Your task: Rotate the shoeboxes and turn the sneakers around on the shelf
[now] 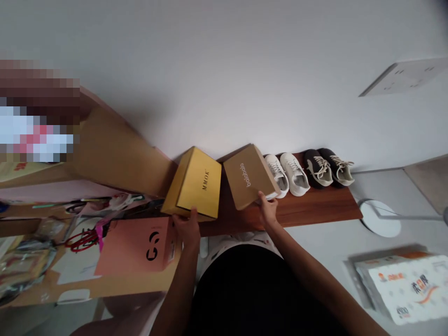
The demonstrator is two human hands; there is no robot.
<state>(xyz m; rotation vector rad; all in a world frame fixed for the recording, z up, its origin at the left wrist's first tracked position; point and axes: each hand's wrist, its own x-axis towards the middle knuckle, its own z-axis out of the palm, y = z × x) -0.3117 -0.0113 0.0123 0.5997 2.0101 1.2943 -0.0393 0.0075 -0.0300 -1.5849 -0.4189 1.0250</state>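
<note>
All fingers closed — left hand (185, 229) on MMOK box (199, 183), right hand (268, 210) on balabala box (248, 176).

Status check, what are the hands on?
Left hand gripping yellow MMOK box. Right hand gripping tan balabala box. White sneakers right beside tan box.

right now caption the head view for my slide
Left hand on a yellow MMOK box, right hand on a brown balabala box, beside two pairs of sneakers on a wooden shelf.
</note>
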